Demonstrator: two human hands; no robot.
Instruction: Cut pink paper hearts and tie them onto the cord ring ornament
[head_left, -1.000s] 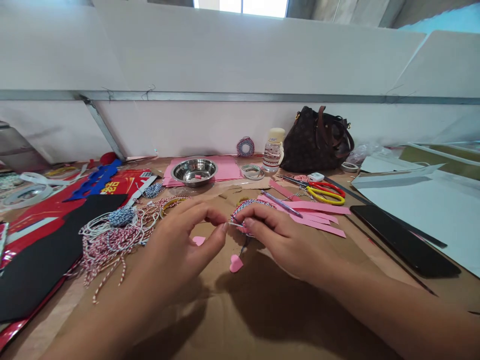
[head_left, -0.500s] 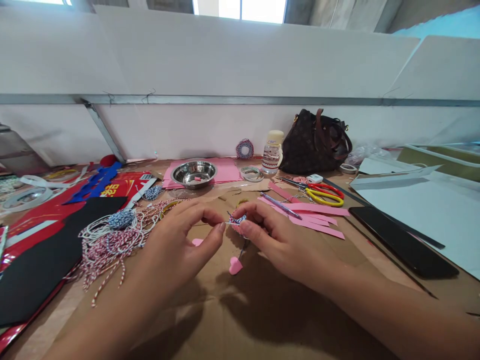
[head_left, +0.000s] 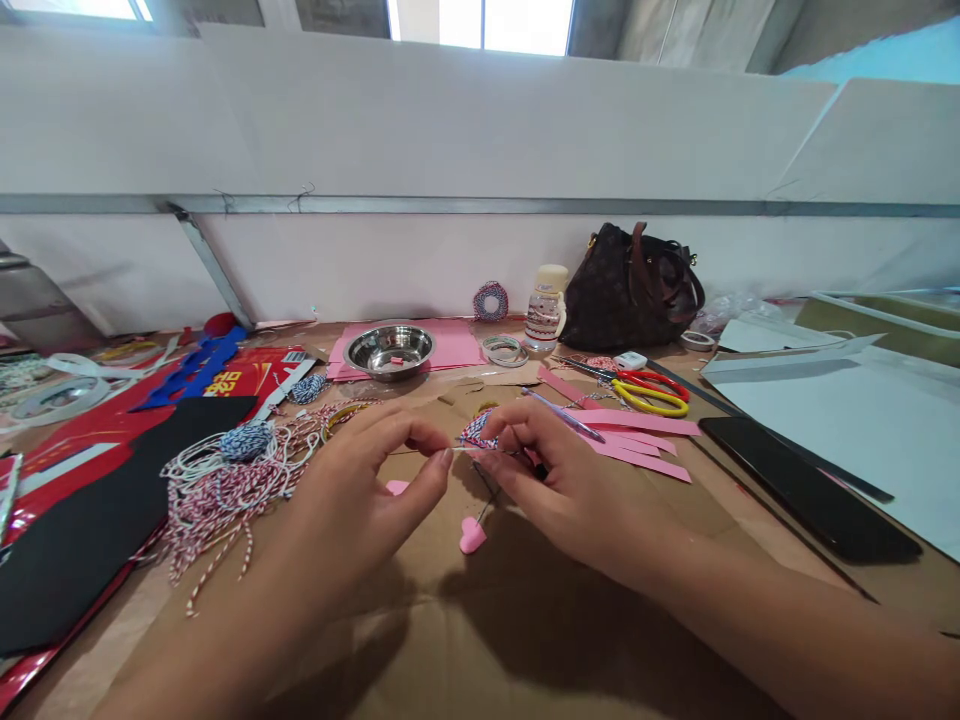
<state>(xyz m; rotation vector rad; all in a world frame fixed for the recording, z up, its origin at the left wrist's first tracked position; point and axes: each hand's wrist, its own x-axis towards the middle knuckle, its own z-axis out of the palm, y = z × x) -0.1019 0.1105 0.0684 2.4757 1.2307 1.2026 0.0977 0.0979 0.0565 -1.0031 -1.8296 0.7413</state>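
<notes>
The left hand pinches a thin strand; the right hand grips a twine-wrapped ring. Both hands stand close together, above a pink paper heart.

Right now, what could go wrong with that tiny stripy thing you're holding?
The twine-wrapped piece is very small and pinched in the fingers of the right hand, so it might slip and drop. The pink paper heart lies just below, where it could get bumped. The loose red-and-white twine sits beside the left hand, so it could snag if that hand moves into it.
</notes>
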